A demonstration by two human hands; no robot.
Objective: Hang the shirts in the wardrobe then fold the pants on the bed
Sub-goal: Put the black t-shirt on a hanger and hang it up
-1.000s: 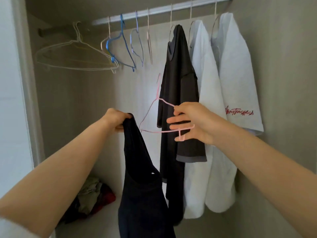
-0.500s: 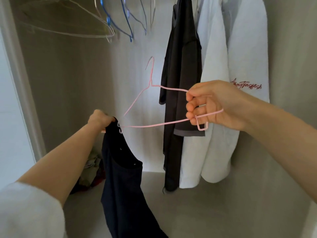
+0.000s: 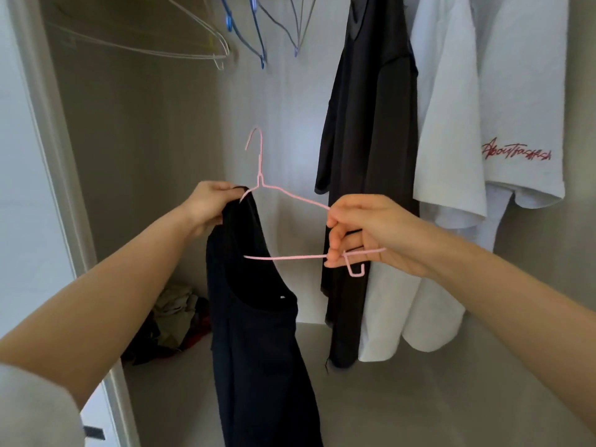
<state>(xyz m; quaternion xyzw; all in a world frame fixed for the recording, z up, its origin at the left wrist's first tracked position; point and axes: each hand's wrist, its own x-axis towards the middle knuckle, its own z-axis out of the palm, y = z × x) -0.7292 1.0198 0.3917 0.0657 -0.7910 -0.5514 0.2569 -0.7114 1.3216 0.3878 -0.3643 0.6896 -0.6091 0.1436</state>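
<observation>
Nearest the camera, a dark navy shirt [image 3: 258, 350] is held up in front of the open wardrobe [image 3: 145, 156] by the left hand [image 3: 209, 204], whose fingers are curled tight on the neckline edge. The shirt is let hang straight down, its long axis vertical and its collar uppermost. A pink wire hanger [image 3: 290, 257] is gripped at its right end by the right hand [image 3: 364, 233], with the fingers closed round both the sloping arm and the bottom bar. The hanger is kept upright, hook pointing up, its long axis running left to right and close to level. Its left shoulder appears to be tucked inside the neck opening, while the right shoulder is not yet covered.

Farther in, a dark grey shirt [image 3: 367, 156] and two white shirts [image 3: 451, 140] are seen hung already, beside several bare hangers [image 3: 258, 37]. A heap of clothes [image 3: 174, 311] is left on the wardrobe floor.

The hanging stage is judged to be well advanced: this shirt remains to be dressed fully and hooked up. No pants or bed are in view, so the folding is taken as still to be done
</observation>
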